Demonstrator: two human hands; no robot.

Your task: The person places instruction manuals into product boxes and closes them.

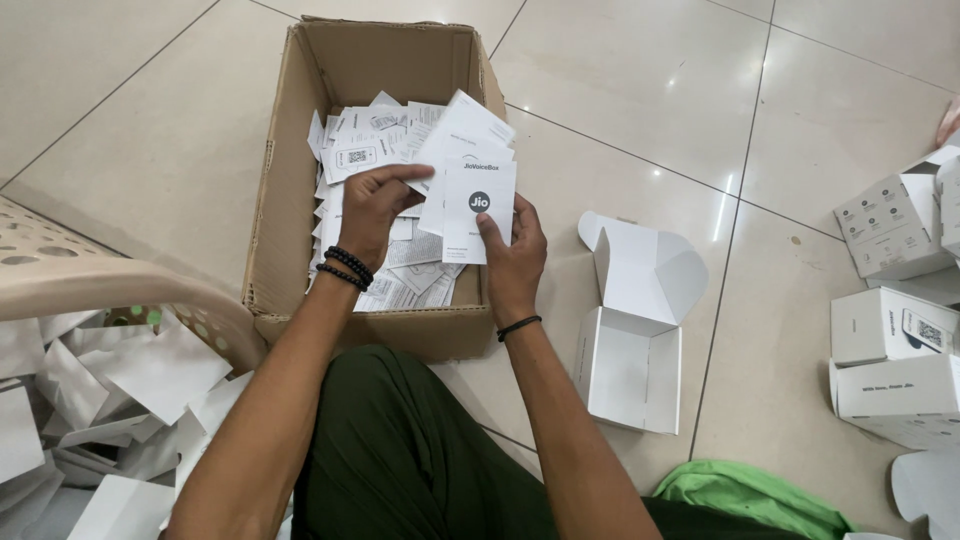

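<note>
Head view, looking down.

Item: cardboard box [290, 190], brown, flaps open, set on a pale tiled floor [150, 150]. It is filled with loose white printed leaflets [360, 150], piled unevenly.

Item: fanned stack of white leaflets [470, 170], held above the box, over its right half. The front leaflet bears a dark round mark and is seen upright, facing the camera.

Item: left hand [372, 205]. A double band of dark beads is worn at the wrist. The fingers are curled together, and the left edge of the held stack is pinched under the thumb, which is laid across the top.

Item: right hand [515, 255]. A thin dark cord is worn at the wrist. The fingers are closed on the lower right of the stack, with the thumb pressed on the face of the front leaflet.

Item: small white carton [635, 340], open and with its lid flaps raised, placed on the floor just right of the cardboard box, apart from both hands.

Item: group of closed white cartons [890, 350], stacked at the right edge, well apart from the hands.

Item: beige perforated plastic basket [120, 280], seen at the left edge, with a heap of white paper scraps [100, 400] lying beneath and beside it.

Item: dark green trouser leg [400, 450], seen at the bottom centre; a bright green cloth [750, 495] is laid on the floor at the lower right.
</note>
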